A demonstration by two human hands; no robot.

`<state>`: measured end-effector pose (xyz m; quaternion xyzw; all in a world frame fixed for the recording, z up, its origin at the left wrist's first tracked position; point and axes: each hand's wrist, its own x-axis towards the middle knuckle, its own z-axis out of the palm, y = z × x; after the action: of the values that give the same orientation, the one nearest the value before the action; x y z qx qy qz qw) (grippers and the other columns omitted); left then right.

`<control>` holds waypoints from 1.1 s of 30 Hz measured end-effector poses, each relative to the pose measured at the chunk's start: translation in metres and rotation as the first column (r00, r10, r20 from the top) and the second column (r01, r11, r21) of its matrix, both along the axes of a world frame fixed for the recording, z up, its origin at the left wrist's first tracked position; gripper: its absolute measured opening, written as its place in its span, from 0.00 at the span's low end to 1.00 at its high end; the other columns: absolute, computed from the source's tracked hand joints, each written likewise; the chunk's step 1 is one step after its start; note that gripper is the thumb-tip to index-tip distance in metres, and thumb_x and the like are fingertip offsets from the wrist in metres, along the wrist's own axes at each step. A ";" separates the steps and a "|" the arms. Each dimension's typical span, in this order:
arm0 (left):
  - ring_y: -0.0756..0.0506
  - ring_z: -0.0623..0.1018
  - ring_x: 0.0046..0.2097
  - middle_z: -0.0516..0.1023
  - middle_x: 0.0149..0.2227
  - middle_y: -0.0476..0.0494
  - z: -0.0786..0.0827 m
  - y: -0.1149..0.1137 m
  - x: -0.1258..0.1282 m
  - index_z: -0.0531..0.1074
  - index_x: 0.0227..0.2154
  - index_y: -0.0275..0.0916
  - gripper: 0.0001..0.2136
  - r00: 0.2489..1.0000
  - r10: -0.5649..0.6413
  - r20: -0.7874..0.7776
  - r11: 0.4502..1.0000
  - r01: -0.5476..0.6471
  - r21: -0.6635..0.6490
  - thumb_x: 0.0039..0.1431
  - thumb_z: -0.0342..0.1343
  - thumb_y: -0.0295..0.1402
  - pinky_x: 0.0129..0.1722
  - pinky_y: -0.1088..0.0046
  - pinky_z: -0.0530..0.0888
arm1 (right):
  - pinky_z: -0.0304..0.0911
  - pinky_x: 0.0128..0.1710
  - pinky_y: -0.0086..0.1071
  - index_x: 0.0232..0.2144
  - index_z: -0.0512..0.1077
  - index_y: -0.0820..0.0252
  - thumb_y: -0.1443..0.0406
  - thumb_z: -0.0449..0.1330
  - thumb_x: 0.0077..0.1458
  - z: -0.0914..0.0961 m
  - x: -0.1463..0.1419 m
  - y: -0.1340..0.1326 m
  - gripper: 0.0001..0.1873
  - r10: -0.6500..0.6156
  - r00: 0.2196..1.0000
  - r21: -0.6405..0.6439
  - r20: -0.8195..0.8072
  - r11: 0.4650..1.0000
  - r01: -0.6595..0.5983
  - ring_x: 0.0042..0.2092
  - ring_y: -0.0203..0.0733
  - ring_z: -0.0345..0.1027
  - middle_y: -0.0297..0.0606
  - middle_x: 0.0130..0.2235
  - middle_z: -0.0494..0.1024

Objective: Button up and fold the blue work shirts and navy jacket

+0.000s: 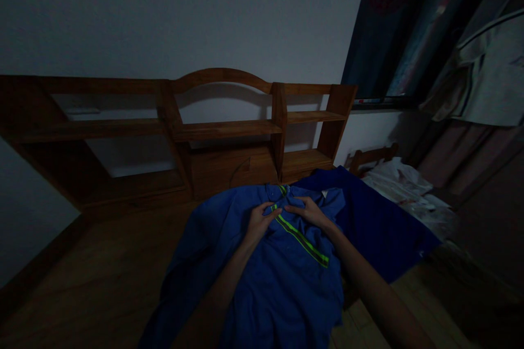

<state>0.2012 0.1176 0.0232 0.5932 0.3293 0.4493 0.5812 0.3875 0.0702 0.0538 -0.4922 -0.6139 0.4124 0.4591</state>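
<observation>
A blue work shirt (282, 278) with a bright yellow-green reflective stripe (303, 240) lies spread on a bare wooden bed platform (102, 272). My left hand (260, 221) rests on the cloth just left of the stripe's upper end, its fingers pinching the fabric. My right hand (307, 211) lies on the shirt right of the stripe, fingers pressed together on the cloth near the collar. The two hands' fingertips almost meet at the stripe. The room is dim, so what the fingers grip is hard to make out.
A wooden headboard with open shelves (229, 131) stands against the white wall behind the shirt. A chair with pale cloth piled on it (401, 185) is at the right. Dark curtains (409, 27) and hanging garments (483, 71) fill the upper right.
</observation>
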 end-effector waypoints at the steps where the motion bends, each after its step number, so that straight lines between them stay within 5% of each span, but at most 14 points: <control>1: 0.44 0.77 0.37 0.78 0.36 0.42 0.000 0.000 0.000 0.76 0.36 0.35 0.19 1.000 0.001 -0.009 1.000 -0.001 0.008 0.43 0.64 0.43 0.38 0.71 0.72 | 0.62 0.36 0.30 0.32 0.74 0.63 0.53 0.63 0.46 0.000 0.000 0.000 0.18 -0.003 1.000 -0.005 -0.006 1.000 0.003 0.34 0.38 0.67 0.33 0.33 0.75; 9: 0.44 0.76 0.38 0.78 0.36 0.44 -0.001 0.000 0.001 0.77 0.36 0.36 0.17 0.996 0.084 -0.008 0.996 -0.084 0.019 0.44 0.63 0.41 0.39 0.72 0.71 | 0.61 0.40 0.32 0.33 0.76 0.60 0.55 0.64 0.44 0.004 -0.001 0.000 0.17 -0.070 0.997 -0.020 -0.040 0.997 0.069 0.37 0.40 0.67 0.35 0.35 0.76; 15: 0.45 0.74 0.37 0.77 0.33 0.46 0.009 -0.005 -0.007 0.76 0.32 0.38 0.10 0.982 0.182 0.041 0.981 -0.184 0.055 0.47 0.57 0.36 0.37 0.74 0.68 | 0.60 0.40 0.32 0.32 0.76 0.61 0.54 0.61 0.47 0.010 0.001 -0.006 0.16 0.152 0.983 -0.116 -0.106 0.980 -0.164 0.35 0.40 0.67 0.33 0.31 0.75; 20: 0.45 0.72 0.35 0.75 0.29 0.48 0.019 -0.012 -0.013 0.74 0.27 0.39 0.08 0.992 0.119 0.032 0.984 -0.122 0.132 0.47 0.51 0.32 0.35 0.75 0.66 | 0.51 0.27 0.26 0.17 0.69 0.63 0.52 0.60 0.49 0.010 0.002 -0.007 0.21 0.261 0.965 -0.144 0.033 0.956 -0.254 0.24 0.30 0.52 0.28 0.19 0.63; 26: 0.44 0.71 0.36 0.74 0.30 0.48 0.019 -0.014 -0.011 0.74 0.25 0.39 0.08 0.996 0.085 -0.001 0.976 -0.083 0.202 0.47 0.49 0.31 0.38 0.74 0.64 | 0.43 0.22 0.26 0.14 0.66 0.62 0.49 0.59 0.49 0.007 0.005 -0.004 0.25 0.279 0.951 -0.163 0.132 0.952 -0.257 0.21 0.28 0.43 0.26 0.15 0.55; 29: 0.45 0.71 0.34 0.74 0.28 0.49 0.019 -0.013 -0.011 0.74 0.26 0.40 0.09 0.998 0.052 -0.040 0.981 -0.043 0.190 0.47 0.48 0.32 0.36 0.75 0.64 | 0.50 0.23 0.26 0.19 0.73 0.62 0.49 0.59 0.48 0.005 0.004 -0.003 0.22 0.280 0.951 -0.168 0.133 0.952 -0.257 0.21 0.30 0.50 0.28 0.17 0.63; 33: 0.46 0.70 0.33 0.72 0.26 0.49 0.018 -0.014 -0.011 0.73 0.25 0.39 0.08 0.998 0.008 -0.060 0.981 0.004 0.192 0.49 0.48 0.32 0.34 0.75 0.63 | 0.61 0.36 0.31 0.33 0.78 0.60 0.51 0.58 0.49 0.001 0.002 0.000 0.20 0.236 0.968 -0.144 0.089 0.964 -0.221 0.32 0.38 0.66 0.33 0.30 0.77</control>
<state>0.1905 0.1040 0.0414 0.6595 0.3023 0.4614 0.5106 0.3894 0.0701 0.0553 -0.4688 -0.6611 0.4761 0.3413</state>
